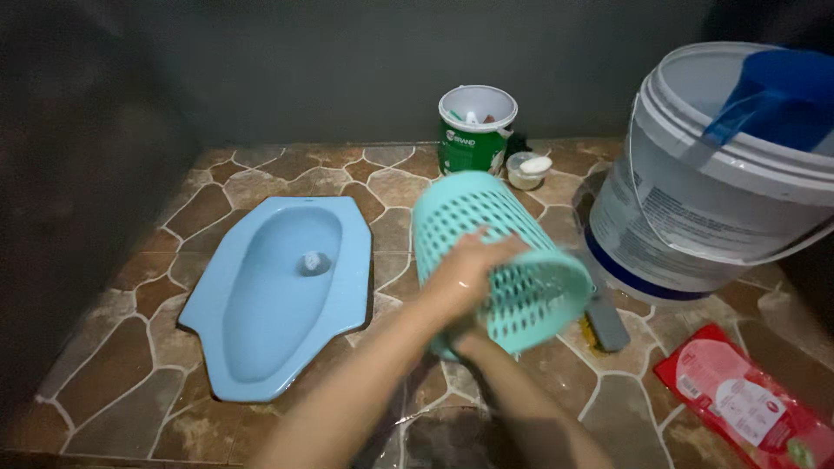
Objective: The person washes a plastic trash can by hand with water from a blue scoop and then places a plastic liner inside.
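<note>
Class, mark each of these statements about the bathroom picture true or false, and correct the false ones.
1. The perforated basket is teal. True.
2. The basket stands upright on the floor. False: it is tipped on its side, held off the tiles, with the left hand on top of it and the right hand under it.
3. The squat toilet is blue. True.
4. The blue dipper lies on the floor tiles. False: it rests on the big white bucket.
5. A red packet lies at the lower right. True.
6. The small green and white tub stands beside the toilet. False: it stands by the back wall.
</note>
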